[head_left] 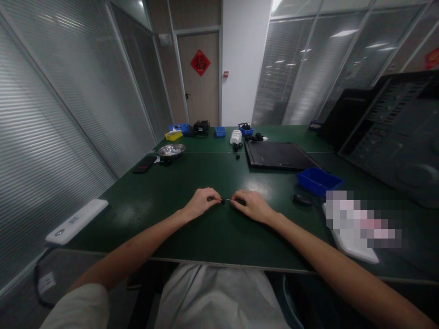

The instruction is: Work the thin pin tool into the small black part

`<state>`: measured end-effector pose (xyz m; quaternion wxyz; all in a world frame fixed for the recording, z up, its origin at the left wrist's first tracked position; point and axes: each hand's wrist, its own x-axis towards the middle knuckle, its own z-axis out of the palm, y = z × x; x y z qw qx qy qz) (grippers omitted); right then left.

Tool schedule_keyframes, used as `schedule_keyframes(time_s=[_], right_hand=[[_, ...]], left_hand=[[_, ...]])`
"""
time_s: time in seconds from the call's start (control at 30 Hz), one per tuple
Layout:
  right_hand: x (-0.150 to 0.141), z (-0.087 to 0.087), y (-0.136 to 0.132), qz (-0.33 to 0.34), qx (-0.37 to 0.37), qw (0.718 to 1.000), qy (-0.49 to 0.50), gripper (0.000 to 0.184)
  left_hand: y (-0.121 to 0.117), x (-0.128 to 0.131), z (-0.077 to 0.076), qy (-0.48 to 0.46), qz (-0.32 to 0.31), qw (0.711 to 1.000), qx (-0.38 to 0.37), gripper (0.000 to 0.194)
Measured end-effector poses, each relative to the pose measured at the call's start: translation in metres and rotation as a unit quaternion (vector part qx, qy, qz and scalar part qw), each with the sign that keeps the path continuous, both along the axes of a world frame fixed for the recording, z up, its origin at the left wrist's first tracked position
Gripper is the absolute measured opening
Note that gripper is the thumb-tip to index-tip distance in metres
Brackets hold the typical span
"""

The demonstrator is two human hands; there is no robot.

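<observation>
Just over the dark green table, near its front middle, my left hand (205, 199) pinches a small black part (222, 201) between thumb and fingertips. Facing it, my right hand (252, 205) is closed around a thin screwdriver-like tool (228, 199). Its slim pale shaft points left at the black part, and something dark, perhaps its handle, shows under the fingers. A narrow gap seems to lie between the shaft tip and the part, though whether they touch is too small to tell. Both forearms lie low across the front of the table.
On the right are a black mouse (302, 199), a blue tray (318, 181), a flat black panel (279, 154) and a large black computer case (394, 137). At the left lie a metal bowl (171, 151), a phone (144, 164) and a white power strip (77, 221). Small black parts (237, 147) sit farther back.
</observation>
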<state>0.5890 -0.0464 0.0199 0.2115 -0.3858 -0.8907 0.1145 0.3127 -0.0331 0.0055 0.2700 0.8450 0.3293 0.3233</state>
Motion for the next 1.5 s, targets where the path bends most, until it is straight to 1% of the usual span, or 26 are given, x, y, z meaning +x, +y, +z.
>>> schedule_keyframes(time_s=[0.1, 0.2, 0.37, 0.53, 0.63, 0.8, 1.03, 1.1, 1.2, 1.27, 1.33, 1.5], right_hand=[[-0.004, 0.001, -0.003, -0.005, 0.005, 1.0, -0.005, 0.024], [-0.007, 0.001, -0.005, -0.014, 0.014, 1.0, -0.015, 0.023], [-0.008, 0.001, -0.005, -0.015, 0.015, 0.999, -0.028, 0.021], [-0.009, -0.001, -0.003, -0.017, 0.021, 0.999, -0.034, 0.019], [-0.009, 0.0, -0.004, -0.014, 0.025, 0.999, -0.032, 0.018], [-0.008, 0.0, -0.005, 0.001, 0.034, 0.999, -0.023, 0.018], [-0.006, -0.004, -0.002, 0.026, 0.032, 0.998, 0.039, 0.019], [-0.006, -0.003, -0.002, 0.028, 0.034, 0.999, 0.026, 0.018], [-0.007, 0.0, -0.005, 0.032, 0.048, 0.998, -0.011, 0.017], [-0.009, 0.0, -0.007, 0.035, 0.056, 0.997, -0.027, 0.018], [-0.01, -0.001, -0.008, 0.037, 0.058, 0.997, -0.029, 0.018], [-0.011, -0.005, -0.007, 0.042, 0.049, 0.998, -0.014, 0.018]], left_hand=[[0.003, 0.001, 0.001, -0.002, -0.009, 1.0, -0.005, 0.015], [0.004, 0.001, 0.001, 0.015, -0.011, 1.0, -0.005, 0.015], [-0.002, 0.002, 0.0, 0.043, 0.017, 0.999, 0.0, 0.019], [-0.009, 0.007, 0.003, 0.059, 0.052, 0.997, 0.005, 0.031], [-0.01, 0.007, 0.007, 0.069, 0.054, 0.996, 0.008, 0.026], [-0.011, 0.008, 0.009, 0.054, 0.058, 0.996, -0.034, 0.026], [-0.014, 0.01, 0.005, -0.026, 0.052, 0.99, -0.128, 0.029], [-0.015, 0.011, 0.006, -0.018, 0.048, 0.992, -0.112, 0.027], [-0.017, 0.013, 0.009, 0.016, 0.035, 0.998, -0.045, 0.022], [-0.018, 0.014, 0.01, 0.031, 0.028, 0.999, -0.019, 0.021], [-0.019, 0.015, 0.009, 0.033, 0.03, 0.999, -0.019, 0.022], [-0.019, 0.015, 0.007, -0.001, 0.043, 0.998, -0.053, 0.021]])
